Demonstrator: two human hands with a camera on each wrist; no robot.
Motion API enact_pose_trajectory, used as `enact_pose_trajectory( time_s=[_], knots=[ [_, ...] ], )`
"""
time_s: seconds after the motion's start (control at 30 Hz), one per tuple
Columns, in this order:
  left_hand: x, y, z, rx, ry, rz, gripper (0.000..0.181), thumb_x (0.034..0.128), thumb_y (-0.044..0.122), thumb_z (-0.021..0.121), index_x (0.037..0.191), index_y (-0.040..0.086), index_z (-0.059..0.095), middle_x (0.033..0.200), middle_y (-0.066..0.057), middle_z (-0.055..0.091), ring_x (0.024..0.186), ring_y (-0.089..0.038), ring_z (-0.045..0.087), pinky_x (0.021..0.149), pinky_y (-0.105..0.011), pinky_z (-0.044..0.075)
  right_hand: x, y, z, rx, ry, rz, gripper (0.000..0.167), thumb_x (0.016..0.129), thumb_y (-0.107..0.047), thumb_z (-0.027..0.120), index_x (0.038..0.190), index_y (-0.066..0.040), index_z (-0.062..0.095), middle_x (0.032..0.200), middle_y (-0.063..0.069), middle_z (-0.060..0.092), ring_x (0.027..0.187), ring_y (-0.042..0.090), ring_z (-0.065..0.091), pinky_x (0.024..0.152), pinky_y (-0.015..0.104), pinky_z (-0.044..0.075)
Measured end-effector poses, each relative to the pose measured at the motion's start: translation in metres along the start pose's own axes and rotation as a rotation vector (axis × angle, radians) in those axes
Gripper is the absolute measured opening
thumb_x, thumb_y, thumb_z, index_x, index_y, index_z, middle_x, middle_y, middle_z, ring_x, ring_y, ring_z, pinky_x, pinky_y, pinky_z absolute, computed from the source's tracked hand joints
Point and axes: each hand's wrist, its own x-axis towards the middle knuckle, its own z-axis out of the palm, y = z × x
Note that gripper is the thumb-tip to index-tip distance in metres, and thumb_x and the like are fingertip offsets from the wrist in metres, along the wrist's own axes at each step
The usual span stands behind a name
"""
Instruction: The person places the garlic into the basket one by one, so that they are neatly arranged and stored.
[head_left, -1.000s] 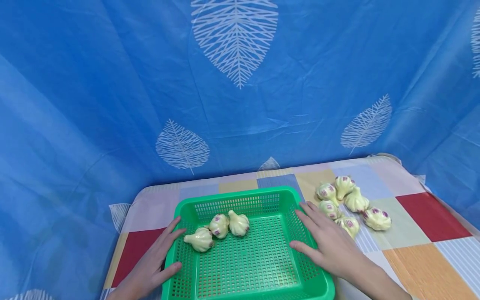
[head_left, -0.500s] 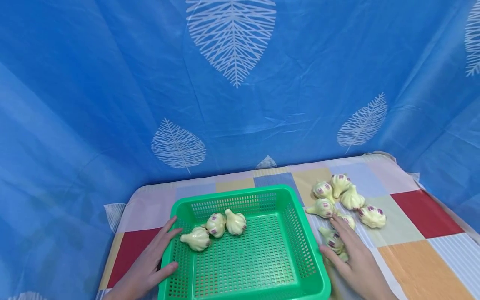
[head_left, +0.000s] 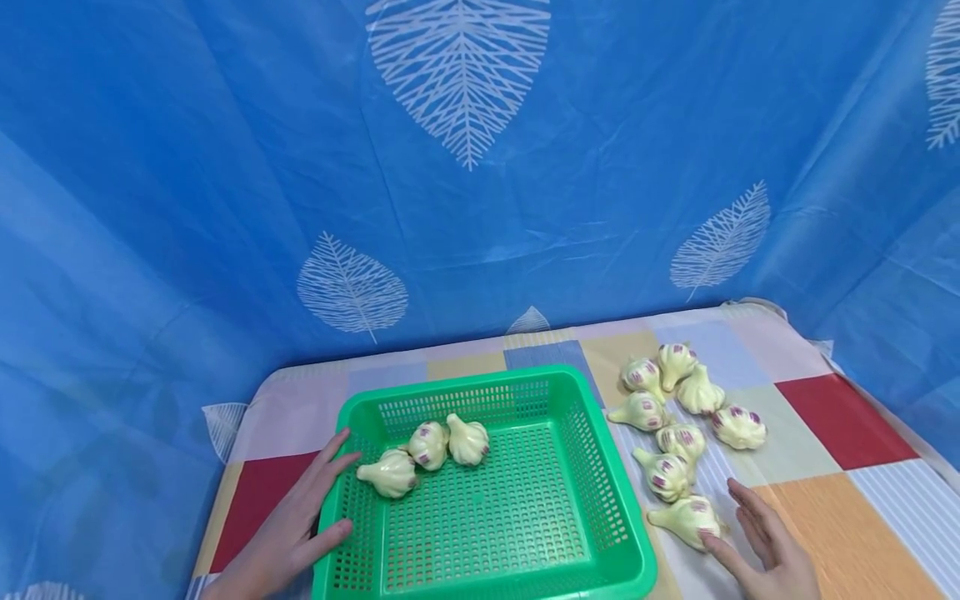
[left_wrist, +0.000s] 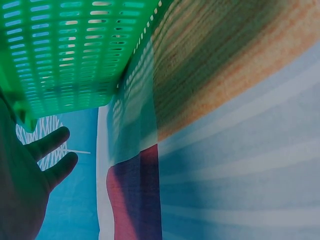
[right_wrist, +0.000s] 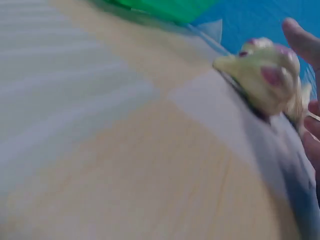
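Observation:
In the head view, my left hand (head_left: 288, 525) lies at the left rim of a green plastic basket (head_left: 600, 467). Its fingers are extended over that rim, and the left wrist view shows two straight fingers (left_wrist: 62, 167) beside the basket wall. Three garlic bulbs (head_left: 392, 473) lie inside the basket, toward its back left. To the right of the basket, my right hand (head_left: 772, 542) is spread beside the nearest garlic bulb (head_left: 686, 521), its thumb tip at the bulb's right end. Whether the thumb touches it I cannot tell. The right wrist view also shows a bulb (right_wrist: 267, 77) close to the fingers.
Several more garlic bulbs (head_left: 678, 442) lie in a loose group on the patchwork tablecloth (head_left: 825, 517), right of the basket. A blue curtain (head_left: 570, 208) with white leaf prints hangs behind the table and along its sides.
My right hand has moved off the basket's right side, over the garlic bulbs, and down to the right, uncovering the nearer ones. The left hand has stayed at the left rim.

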Motion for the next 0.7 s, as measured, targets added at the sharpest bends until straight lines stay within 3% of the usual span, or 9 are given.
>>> enact_pose_trajectory(
  time_s=[0.1,0.27,0.47,0.7],
  knots=[
    [-0.0003,0.0002,-0.0014,0.004,0.009,0.005,0.071,0.0936,0.019,0.068,0.156,0.013,0.035,0.167,-0.008,0.012,0.146,-0.007,0.016,0.080,-0.029,0.058,-0.0039,0.0072,0.0002,0.037,-0.024,-0.021,0.087,0.079,-0.004,0.086,0.152,0.001,0.038,0.143,-0.012,0.049,0.122,-0.017,0.041,0.094,0.003,0.037],
    [0.0003,0.0023,-0.0028,0.017,0.020,0.008,0.071,0.0929,0.020,0.069,0.155,0.013,0.036,0.167,-0.008,0.012,0.146,-0.008,0.017,0.080,-0.030,0.058,-0.0051,0.0100,0.0030,0.073,-0.053,-0.063,0.093,0.074,0.000,0.088,0.153,-0.003,0.038,0.142,-0.015,0.048,0.124,-0.017,0.041,0.096,0.004,0.037],
    [0.0011,0.0011,-0.0005,0.019,0.012,0.012,0.069,0.0938,0.017,0.067,0.155,0.011,0.036,0.167,-0.009,0.013,0.147,-0.010,0.017,0.082,-0.031,0.058,-0.0050,0.0095,0.0050,0.093,-0.082,-0.068,0.095,0.072,0.002,0.089,0.151,0.000,0.036,0.139,-0.022,0.047,0.122,-0.020,0.041,0.093,0.002,0.036],
    [-0.0008,0.0005,0.0018,-0.009,0.006,-0.018,0.069,0.0941,0.020,0.067,0.155,0.012,0.035,0.168,-0.007,0.011,0.147,-0.006,0.015,0.082,-0.029,0.058,-0.0004,0.0084,0.0057,0.084,-0.113,-0.062,0.098,0.071,-0.002,0.090,0.152,0.001,0.035,0.144,-0.011,0.050,0.121,-0.020,0.041,0.091,0.002,0.037]
  ],
)
